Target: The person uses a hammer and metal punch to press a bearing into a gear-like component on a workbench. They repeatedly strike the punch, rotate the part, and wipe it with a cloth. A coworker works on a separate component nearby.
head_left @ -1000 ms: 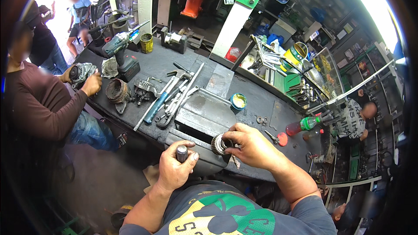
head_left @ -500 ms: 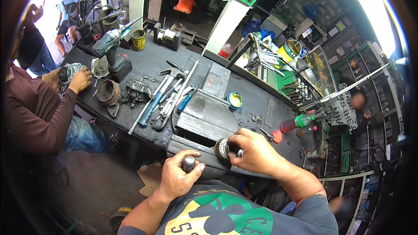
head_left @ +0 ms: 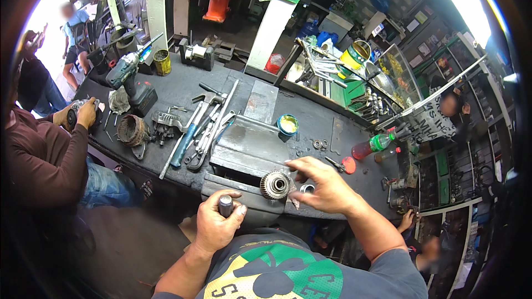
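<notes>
Two bare hands at the bench's (head_left: 183, 86) near edge: left hand (head_left: 217, 222) fisted around a dark cylindrical handle (head_left: 225, 205); right hand (head_left: 324, 185) open, fingers spread beside a toothed metal gear (head_left: 275, 184).

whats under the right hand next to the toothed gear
A small silver metal ring shows beneath the right hand, beside the round toothed metal gear on the dark workbench. Anything under the palm is hidden.

Dark greasy workbench (head_left: 183, 86), cordless drill (head_left: 130, 75), hammer and wrenches (head_left: 202, 127), grey metal plates (head_left: 249, 147), toothed gear (head_left: 275, 184), green tin (head_left: 288, 124)
</notes>
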{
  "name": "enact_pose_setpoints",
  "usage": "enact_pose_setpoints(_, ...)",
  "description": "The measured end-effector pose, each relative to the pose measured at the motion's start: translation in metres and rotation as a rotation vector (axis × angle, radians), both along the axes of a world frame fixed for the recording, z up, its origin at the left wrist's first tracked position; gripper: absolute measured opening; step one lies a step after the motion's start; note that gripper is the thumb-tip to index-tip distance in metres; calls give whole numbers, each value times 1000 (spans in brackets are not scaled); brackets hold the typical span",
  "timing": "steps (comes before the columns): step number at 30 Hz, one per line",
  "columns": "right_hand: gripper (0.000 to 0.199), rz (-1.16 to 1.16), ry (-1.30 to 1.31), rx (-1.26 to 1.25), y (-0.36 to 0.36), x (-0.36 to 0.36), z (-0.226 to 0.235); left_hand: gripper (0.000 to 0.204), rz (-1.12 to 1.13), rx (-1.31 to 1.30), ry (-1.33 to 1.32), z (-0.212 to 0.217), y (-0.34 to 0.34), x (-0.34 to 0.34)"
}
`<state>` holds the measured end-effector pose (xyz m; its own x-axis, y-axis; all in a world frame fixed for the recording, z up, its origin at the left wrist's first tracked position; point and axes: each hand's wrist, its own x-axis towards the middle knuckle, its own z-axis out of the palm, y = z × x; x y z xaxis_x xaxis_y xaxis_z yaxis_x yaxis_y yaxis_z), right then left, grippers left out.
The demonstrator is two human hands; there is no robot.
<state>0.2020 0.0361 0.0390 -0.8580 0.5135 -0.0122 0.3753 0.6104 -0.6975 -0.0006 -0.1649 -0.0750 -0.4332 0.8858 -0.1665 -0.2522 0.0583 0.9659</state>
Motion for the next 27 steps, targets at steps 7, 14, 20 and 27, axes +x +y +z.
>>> enact_pose_setpoints(7, 49, -184, -64, -13, 6, 89, -48, 31, 53, 64, 292, 21, 27, 11)
enact_pose_setpoints(14, 47, -336, -253, 171, 33, 172, -120, 38, -32, -13, 625, 39, 69, 24)
enact_pose_setpoints(20, 55, -552, -299, 60, 56, 256, -182, 43, -81, -124, 223, 41, 67, 22)
enact_pose_setpoints(27, 70, -614, -652, 164, 79, 323, -261, 48, -69, -113, 101, 46, 69, 24)
